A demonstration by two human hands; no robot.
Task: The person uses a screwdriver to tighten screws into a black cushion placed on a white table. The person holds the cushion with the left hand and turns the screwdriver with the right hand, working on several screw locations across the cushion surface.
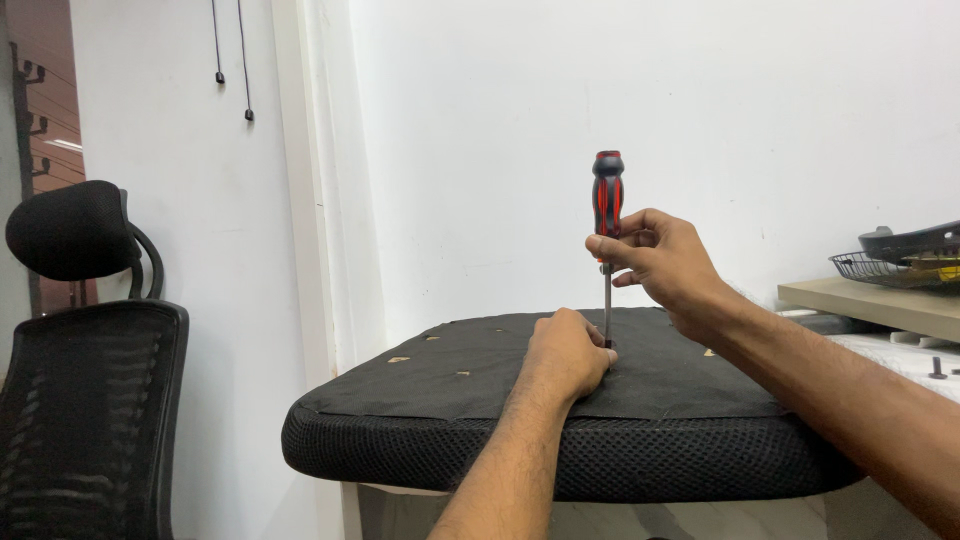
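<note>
Landmark: the seat cushion (560, 455), black, mesh-edged, lying upside down with its fabric underside up; I place everything below relative to it.
Screwdriver (607, 215): red-and-black handle, thin metal shaft; I read it standing upright over the middle of the cushion's underside, tip down at the fabric.
Long axis: vertical, handle straight above the tip, square to the cushion face.
Right hand (665, 262): above the cushion, its grip pressed together around the lower part of the handle, fingers wrapped from the right side.
Left hand (567, 352): resting on the cushion's underside, its grip curled shut at the foot of the shaft; I cannot tell whether it pinches the shaft or something beneath it.
Nearer hand: the left is nearer the tip, the right sits directly above it on the same axis.
Office chair (85, 400): black mesh, well left of the cushion.
Wire basket (885, 268): on a shelf right of the cushion.
Loose bolt (937, 368): on the desk, just right of the cushion.
</note>
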